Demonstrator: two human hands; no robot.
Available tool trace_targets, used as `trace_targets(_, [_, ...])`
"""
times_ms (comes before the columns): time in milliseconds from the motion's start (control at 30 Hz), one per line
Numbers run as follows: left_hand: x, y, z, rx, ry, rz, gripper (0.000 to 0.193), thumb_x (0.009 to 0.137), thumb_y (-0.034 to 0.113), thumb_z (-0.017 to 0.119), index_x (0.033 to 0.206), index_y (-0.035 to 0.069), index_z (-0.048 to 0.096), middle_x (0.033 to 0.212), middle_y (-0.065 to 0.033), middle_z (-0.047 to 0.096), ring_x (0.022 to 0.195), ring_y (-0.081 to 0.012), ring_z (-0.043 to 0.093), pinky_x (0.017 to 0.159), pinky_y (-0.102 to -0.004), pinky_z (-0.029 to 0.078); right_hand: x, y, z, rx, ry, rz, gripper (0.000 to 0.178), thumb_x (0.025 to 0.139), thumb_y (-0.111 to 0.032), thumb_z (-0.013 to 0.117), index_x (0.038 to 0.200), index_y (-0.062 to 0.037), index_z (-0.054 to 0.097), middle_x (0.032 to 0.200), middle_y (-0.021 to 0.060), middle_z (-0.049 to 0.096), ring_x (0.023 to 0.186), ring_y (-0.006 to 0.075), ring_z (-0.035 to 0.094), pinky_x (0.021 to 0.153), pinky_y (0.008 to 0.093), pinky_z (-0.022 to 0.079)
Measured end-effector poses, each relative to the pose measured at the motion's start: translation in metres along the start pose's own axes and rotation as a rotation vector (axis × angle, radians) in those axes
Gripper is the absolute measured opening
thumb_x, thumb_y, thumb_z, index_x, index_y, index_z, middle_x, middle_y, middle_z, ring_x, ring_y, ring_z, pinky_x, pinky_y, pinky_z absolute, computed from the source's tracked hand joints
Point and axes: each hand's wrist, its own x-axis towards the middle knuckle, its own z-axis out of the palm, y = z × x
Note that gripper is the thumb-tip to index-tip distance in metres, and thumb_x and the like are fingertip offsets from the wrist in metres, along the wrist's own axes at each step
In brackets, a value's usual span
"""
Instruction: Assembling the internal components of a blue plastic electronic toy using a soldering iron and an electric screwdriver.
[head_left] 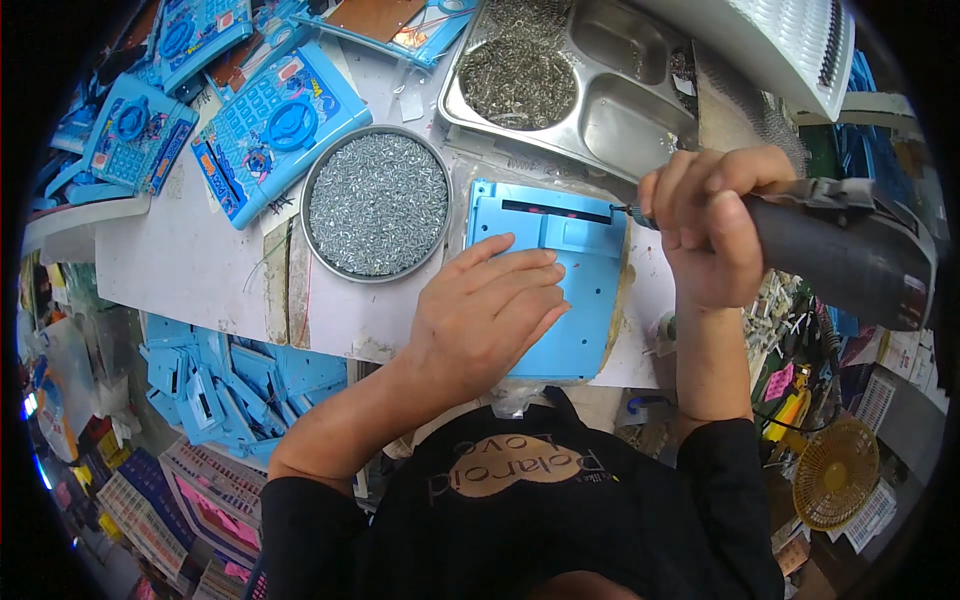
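Observation:
A flat blue plastic casing (570, 300) lies on the table in front of me, with a long dark slot near its far edge. My left hand (490, 310) rests flat on the casing's left half, fingers stretched out. In my right hand (715, 220) is a black electric screwdriver (845, 255), held sideways with its body pointing right. Its bit reaches the casing's far right corner, by the end of the slot; whether a screw sits under the tip is too small to tell. Left of the casing stands a round metal bowl (377, 203) full of small silver screws.
A steel compartment tray (625, 115) with small metal parts stands at the far side. Blue toy casings with keypads (290, 125) lie at the far left. More blue plastic parts (215, 385) fill a space below the table's left edge. A yellow fan (836, 474) is at lower right.

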Motion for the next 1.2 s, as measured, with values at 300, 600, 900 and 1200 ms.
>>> trace_targets(300, [0.0, 0.003, 0.0, -0.031, 0.021, -0.032, 0.017, 0.08, 0.007, 0.083, 0.093, 0.008, 0.072, 0.105, -0.0074, 0.077, 0.109, -0.0231, 0.073, 0.1, -0.0437, 0.053, 0.007, 0.006, -0.006, -0.058, -0.086, 0.105, 0.017, 0.098, -0.018, 0.06, 0.103, -0.0059, 0.049, 0.059, 0.0006, 0.044, 0.052, 0.012, 0.044, 0.058, 0.0329, 0.046])
trace_targets(600, [-0.005, 0.002, -0.013, -0.113, 0.12, -0.082, 0.022, 0.078, 0.005, 0.083, 0.097, 0.008, 0.073, 0.103, -0.0071, 0.077, 0.107, -0.0233, 0.073, 0.1, -0.0448, 0.052, 0.005, -0.05, 0.052, 0.222, -0.218, 0.081, 0.029, 0.098, -0.033, 0.069, 0.112, -0.0157, 0.051, 0.06, -0.0067, 0.053, 0.049, 0.0068, 0.05, 0.051, 0.0247, 0.05])
trace_targets(900, [-0.02, -0.015, -0.032, -0.026, 0.157, -0.033, 0.024, 0.076, 0.013, 0.085, 0.096, 0.008, 0.072, 0.099, -0.0053, 0.074, 0.101, -0.0239, 0.072, 0.104, -0.047, 0.044, 0.012, -0.035, 0.079, 0.248, -0.203, 0.126, 0.025, 0.1, -0.032, 0.065, 0.111, -0.0141, 0.051, 0.059, -0.0058, 0.051, 0.049, 0.0077, 0.05, 0.051, 0.0256, 0.049])
trace_targets(1200, [-0.026, -0.062, -0.073, 0.506, 0.029, -0.374, 0.016, 0.082, 0.018, 0.079, 0.096, 0.013, 0.072, 0.106, -0.0027, 0.061, 0.109, -0.0248, 0.053, 0.1, -0.0485, 0.03, 0.044, 0.026, 0.067, 0.097, -0.173, -0.001, 0.017, 0.102, -0.021, 0.052, 0.114, -0.0091, 0.052, 0.061, -0.0009, 0.042, 0.055, 0.0123, 0.044, 0.063, 0.0349, 0.047])
